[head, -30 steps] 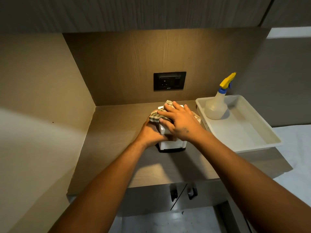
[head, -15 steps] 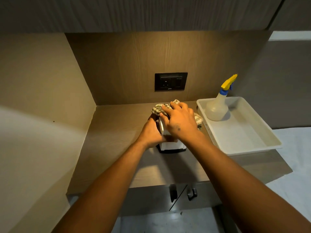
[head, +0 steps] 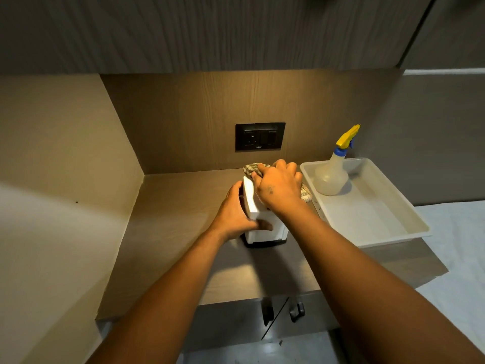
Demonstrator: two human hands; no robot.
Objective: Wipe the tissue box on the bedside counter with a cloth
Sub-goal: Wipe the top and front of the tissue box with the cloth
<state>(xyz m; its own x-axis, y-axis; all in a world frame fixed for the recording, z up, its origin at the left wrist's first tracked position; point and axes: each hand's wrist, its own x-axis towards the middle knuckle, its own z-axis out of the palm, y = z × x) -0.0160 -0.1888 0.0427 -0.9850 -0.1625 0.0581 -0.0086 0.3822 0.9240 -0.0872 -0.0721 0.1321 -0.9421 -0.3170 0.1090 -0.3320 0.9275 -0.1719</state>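
A white tissue box (head: 258, 232) with a dark base stands upright on the brown bedside counter (head: 173, 232). My left hand (head: 233, 214) grips its left side, thumb across the front face. My right hand (head: 279, 187) presses a checked grey-green cloth (head: 253, 168) onto the top of the box. The cloth bunches out beyond my fingers at the back and hangs down on the right side. Most of the box top is hidden under my right hand and the cloth.
A white tray (head: 388, 227) sits right of the box and overhangs the counter edge; a clear spray bottle (head: 332, 174) with a yellow and blue trigger stands in its back corner. A black wall socket (head: 259, 136) is behind. Two drawer handles (head: 296, 311) sit below the counter front.
My right hand and the cloth have slid toward the back of the box top, uncovering its front left part. My left hand keeps its grip on the box.
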